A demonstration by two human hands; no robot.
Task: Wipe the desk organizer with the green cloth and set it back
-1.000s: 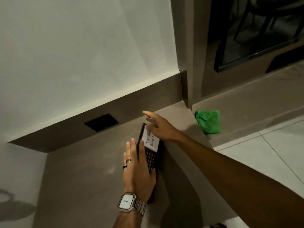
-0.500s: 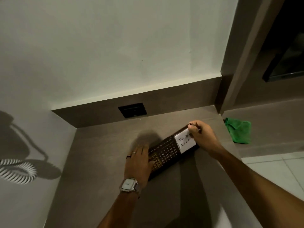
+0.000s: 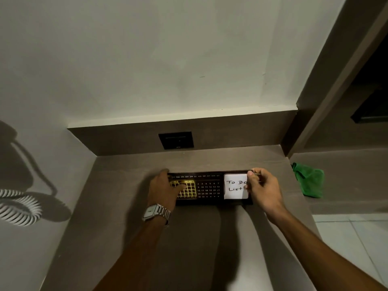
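Note:
The desk organizer (image 3: 207,189) is a long dark bar with a calendar grid and a white "To Do List" note pad (image 3: 235,186). It lies flat on the brown desk top (image 3: 126,206), parallel to the back wall. My left hand (image 3: 165,187), with a watch on the wrist, grips its left end, thumb over the calendar. My right hand (image 3: 262,187) grips its right end beside the note pad. The green cloth (image 3: 308,179) lies crumpled on a lower ledge to the right, apart from both hands.
A black wall socket (image 3: 176,140) sits in the brown upstand behind the organizer. A white coiled cord (image 3: 19,206) hangs at the left wall. A brown pillar (image 3: 327,85) borders the desk's right end. Pale floor tiles (image 3: 354,244) lie at the lower right.
The organizer has been turned from pointing away from me to lying parallel with the back wall. Both hands moved with it, and my view shifted left toward the desk.

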